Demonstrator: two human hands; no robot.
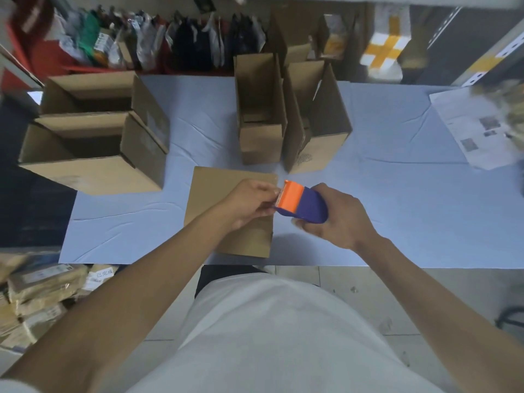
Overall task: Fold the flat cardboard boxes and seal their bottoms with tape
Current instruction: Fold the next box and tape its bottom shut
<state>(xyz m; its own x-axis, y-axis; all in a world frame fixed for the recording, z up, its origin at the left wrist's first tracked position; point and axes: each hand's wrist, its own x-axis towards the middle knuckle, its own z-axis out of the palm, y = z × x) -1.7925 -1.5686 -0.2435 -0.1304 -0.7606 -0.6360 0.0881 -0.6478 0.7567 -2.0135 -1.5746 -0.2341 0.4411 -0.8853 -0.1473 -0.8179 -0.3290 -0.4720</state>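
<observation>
A brown cardboard box [215, 194] stands bottom-up near the table's front edge, its closed flaps facing me. My right hand [334, 219] grips a blue and orange tape dispenser [303, 204] just right of the box's top edge. My left hand [249, 205] hovers over the box with its fingertips pinched at the dispenser's orange toothed end, on the tape end; the tape itself is too thin to make out.
Two open folded boxes [93, 143] sit at the left of the blue-covered table [397, 211]. Two taller open boxes [289, 114] stand behind the work spot. Printed papers [476, 129] lie at the right. Stacked parcels [39, 296] sit on the floor, left.
</observation>
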